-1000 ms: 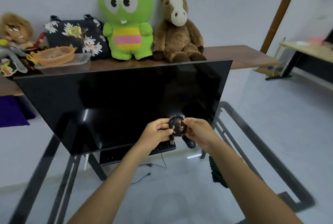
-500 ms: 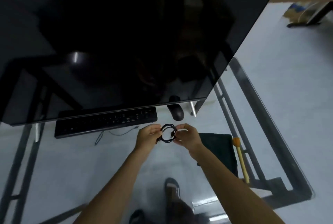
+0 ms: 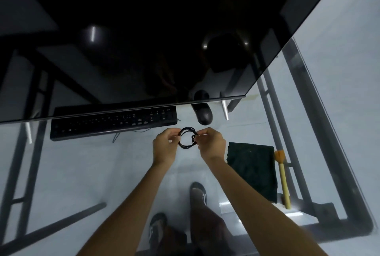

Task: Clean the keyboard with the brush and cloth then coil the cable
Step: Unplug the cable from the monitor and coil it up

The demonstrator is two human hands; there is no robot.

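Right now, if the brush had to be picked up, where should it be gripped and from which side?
Grip the brush mid-handle, from above with the right hand. It lies flat on the glass table, bristles pointing away, beside the cloth; its right side is free.

I am looking down at a glass table [image 3: 127, 165] with a dark metal frame. I can see the floor and my shoes through it. A black keyboard [image 3: 113, 125] lies on the far side. A black mouse [image 3: 203, 113] sits to its right. Near me on the right lie a dark cloth [image 3: 254, 169] and a brush [image 3: 283, 179] just beside it.
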